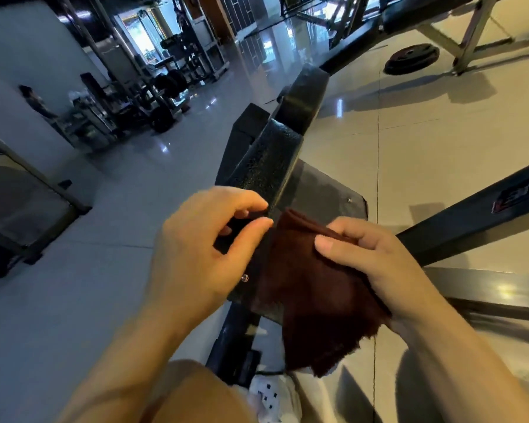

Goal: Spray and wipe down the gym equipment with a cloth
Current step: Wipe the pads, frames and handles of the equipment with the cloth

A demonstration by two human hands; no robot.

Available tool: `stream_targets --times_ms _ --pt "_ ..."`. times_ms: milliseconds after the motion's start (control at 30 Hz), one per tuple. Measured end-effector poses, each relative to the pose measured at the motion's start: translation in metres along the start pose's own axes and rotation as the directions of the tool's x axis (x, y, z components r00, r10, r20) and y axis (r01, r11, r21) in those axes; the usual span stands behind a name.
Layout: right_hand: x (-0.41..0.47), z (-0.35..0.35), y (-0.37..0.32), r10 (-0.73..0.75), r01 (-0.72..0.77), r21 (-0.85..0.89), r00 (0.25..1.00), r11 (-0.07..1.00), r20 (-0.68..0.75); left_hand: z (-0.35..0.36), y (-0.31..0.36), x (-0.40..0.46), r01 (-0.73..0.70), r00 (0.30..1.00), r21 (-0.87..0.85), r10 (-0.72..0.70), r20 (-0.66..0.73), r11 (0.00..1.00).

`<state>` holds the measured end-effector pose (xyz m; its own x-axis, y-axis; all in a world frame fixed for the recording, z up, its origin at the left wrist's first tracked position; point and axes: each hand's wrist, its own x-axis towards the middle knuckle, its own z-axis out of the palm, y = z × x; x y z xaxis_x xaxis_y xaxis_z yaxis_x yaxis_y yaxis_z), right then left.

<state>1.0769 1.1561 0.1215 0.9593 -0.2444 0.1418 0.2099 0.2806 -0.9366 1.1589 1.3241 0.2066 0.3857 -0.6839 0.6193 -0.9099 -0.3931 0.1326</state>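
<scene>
**Item: cloth being readied at padded gym bench**

Head view. Dark maroon folded terry cloth [315, 288]: held in front of the person, over the near end of the black textured-vinyl padded bench [269, 166]; folded edge uppermost, long axis running from upper left down to lower right, loose fringe hanging low. Right hand [376, 264]: thumb and fingers closed on the cloth's upper right edge. Left hand [202, 245]: fingers curled, half open, holding nothing, tips just beside the cloth's left fold. Spray bottle: none in view. Round black weight plate [411, 58]: on the tiled floor, well apart. Judgement: keep the fold flat and thick for a broad wiping face, then stroke along the bench's length
</scene>
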Motion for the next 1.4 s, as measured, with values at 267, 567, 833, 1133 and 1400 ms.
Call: stream_targets --times_ms 267,567,833,1133,1400 --pt "0.014 0.05 0.032 0.425 -0.136 0.533 0.774 0.835 -0.469 0.018 -0.05 0.039 -0.136 0.97 0.101 0.111 0.217 0.986" --pt "0.026 0.112 0.038 0.004 0.272 0.814 0.948 0.513 -0.319 0.02 -0.054 0.046 -0.253 0.941 0.132 0.213 0.264 0.958" --pt "0.029 0.138 0.068 -0.141 0.372 0.479 0.881 0.795 -0.451 0.021 -0.055 0.043 -0.258 0.941 0.119 0.222 0.254 0.959" --pt "0.078 0.125 0.074 -0.173 0.356 0.504 0.911 0.787 -0.373 0.02 -0.055 0.047 -0.417 0.888 0.206 0.349 0.3 0.885" --pt "0.153 0.076 0.084 0.012 0.185 0.57 0.946 0.801 -0.323 0.022 -0.049 0.052 -0.508 0.847 0.306 0.404 0.344 0.805"
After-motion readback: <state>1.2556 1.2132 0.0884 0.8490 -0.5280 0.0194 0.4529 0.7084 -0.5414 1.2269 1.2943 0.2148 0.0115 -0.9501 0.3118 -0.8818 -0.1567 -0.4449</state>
